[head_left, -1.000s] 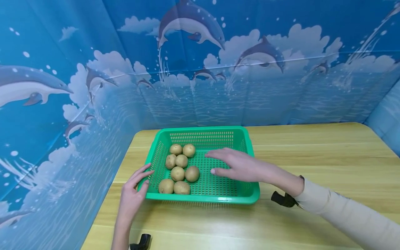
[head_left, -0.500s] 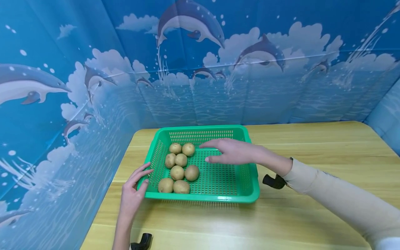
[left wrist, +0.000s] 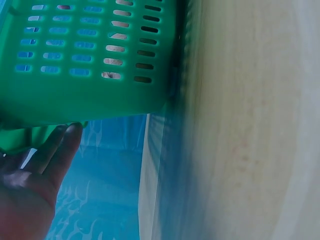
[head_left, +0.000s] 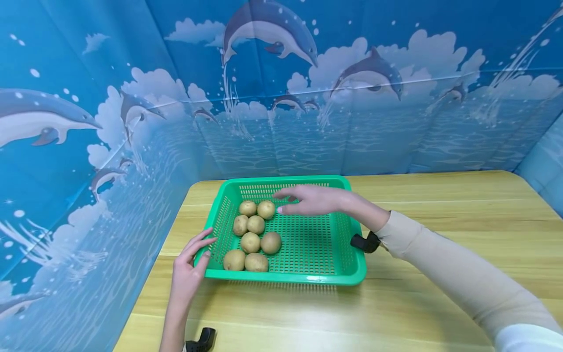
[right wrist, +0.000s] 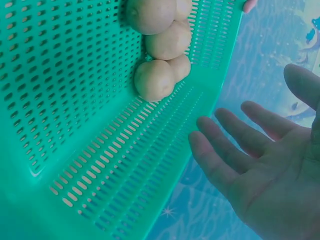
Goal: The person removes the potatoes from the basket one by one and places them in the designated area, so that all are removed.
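Note:
A green plastic basket point(head_left: 308, 278) with slotted walls holds several round, tan potatoes point(head_left: 256, 262) along its left side. At its front-left corner rests my left hand point(head_left: 188, 268), the fingertips lying over the rim and the thumb at the corner. The left wrist view shows those fingers point(left wrist: 62, 155) stretched out against the rim. My right hand point(head_left: 310, 199) is over the back of the basket, its fingertips close to the back-right potato point(head_left: 266, 209). Spread fingers and a bare palm point(right wrist: 275, 185) show in the right wrist view; nothing is held.
The basket stands on a light wooden table point(head_left: 440, 220) near its back edge. Blue curtains point(head_left: 286, 142) with dolphins hang behind and to the left. A black wrist camera point(head_left: 366, 242) sits at the right wrist, another camera point(head_left: 201, 340) at the left.
My right hand has moved back and left over the basket, from its middle toward the back potatoes. The left hand, basket and potatoes keep their places.

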{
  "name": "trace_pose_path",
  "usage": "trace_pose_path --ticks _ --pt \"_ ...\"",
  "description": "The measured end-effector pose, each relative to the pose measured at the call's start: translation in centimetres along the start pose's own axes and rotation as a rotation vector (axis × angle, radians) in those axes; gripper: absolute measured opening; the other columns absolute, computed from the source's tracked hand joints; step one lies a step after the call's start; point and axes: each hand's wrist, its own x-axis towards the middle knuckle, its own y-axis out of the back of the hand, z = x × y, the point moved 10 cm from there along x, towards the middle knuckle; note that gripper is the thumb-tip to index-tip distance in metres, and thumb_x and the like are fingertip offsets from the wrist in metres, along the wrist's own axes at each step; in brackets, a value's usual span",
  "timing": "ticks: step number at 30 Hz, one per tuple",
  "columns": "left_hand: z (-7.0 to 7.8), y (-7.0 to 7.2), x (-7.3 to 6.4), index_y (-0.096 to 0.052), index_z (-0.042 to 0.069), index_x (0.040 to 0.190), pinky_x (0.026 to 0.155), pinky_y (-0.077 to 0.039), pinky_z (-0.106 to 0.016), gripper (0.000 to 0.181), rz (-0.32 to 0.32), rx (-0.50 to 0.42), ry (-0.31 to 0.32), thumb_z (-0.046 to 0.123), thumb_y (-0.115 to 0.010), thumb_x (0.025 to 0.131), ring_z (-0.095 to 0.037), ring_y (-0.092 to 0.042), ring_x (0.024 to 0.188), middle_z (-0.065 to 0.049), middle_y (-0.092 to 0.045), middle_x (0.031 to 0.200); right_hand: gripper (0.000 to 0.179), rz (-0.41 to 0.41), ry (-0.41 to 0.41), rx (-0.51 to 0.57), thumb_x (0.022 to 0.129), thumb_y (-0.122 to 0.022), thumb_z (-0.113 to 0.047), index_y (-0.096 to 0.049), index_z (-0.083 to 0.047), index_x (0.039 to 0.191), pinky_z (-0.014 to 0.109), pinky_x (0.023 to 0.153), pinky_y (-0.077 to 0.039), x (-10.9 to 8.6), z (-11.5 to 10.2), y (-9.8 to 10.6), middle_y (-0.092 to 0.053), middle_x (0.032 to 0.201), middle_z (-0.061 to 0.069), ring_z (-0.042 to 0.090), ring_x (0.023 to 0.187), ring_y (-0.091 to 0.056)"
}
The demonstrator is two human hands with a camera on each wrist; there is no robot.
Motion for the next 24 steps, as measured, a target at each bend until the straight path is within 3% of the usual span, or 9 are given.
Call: trace_pose_path --ticks 7,14,24 --pt "2.6 -0.2 0.0 -0.065 -0.007 0.117 0.107 -0.031 -0.018 0.032 -0.012 0.010 0.016 -0.017 -0.052 0.090 -0.028 -0.040 0.137 -0.014 -0.052 0.141 0.054 0.017 0.034 0.032 0.103 -0.051 -0.036 -0.040 -0.011 0.150 0.039 0.101 -0.043 1.7 -0.1 0.5 -0.041 0.152 0.005 0.021 0.130 -0.048" --pt "2.7 -0.3 0.0 -0.065 -0.007 0.119 0.107 -0.030 -0.017 0.032 -0.030 0.024 0.035 -0.016 -0.051 0.091 -0.029 -0.038 0.138 -0.014 -0.051 0.143 0.046 0.038 0.053 0.139 0.103 -0.052 -0.029 -0.047 -0.009 0.144 0.038 0.102 -0.043 3.8 0.6 0.5 -0.049 0.145 0.006 0.025 0.133 -0.045" --pt "2.7 -0.4 0.0 -0.065 -0.006 0.119 0.106 -0.030 -0.017 0.032 -0.035 0.041 0.035 -0.015 -0.051 0.092 -0.027 -0.038 0.139 -0.012 -0.050 0.143 0.045 0.112 0.046 0.180 0.099 -0.059 -0.022 -0.053 -0.001 0.138 0.038 0.099 -0.045 7.0 2.4 0.0 -0.054 0.138 0.018 0.026 0.126 -0.051"
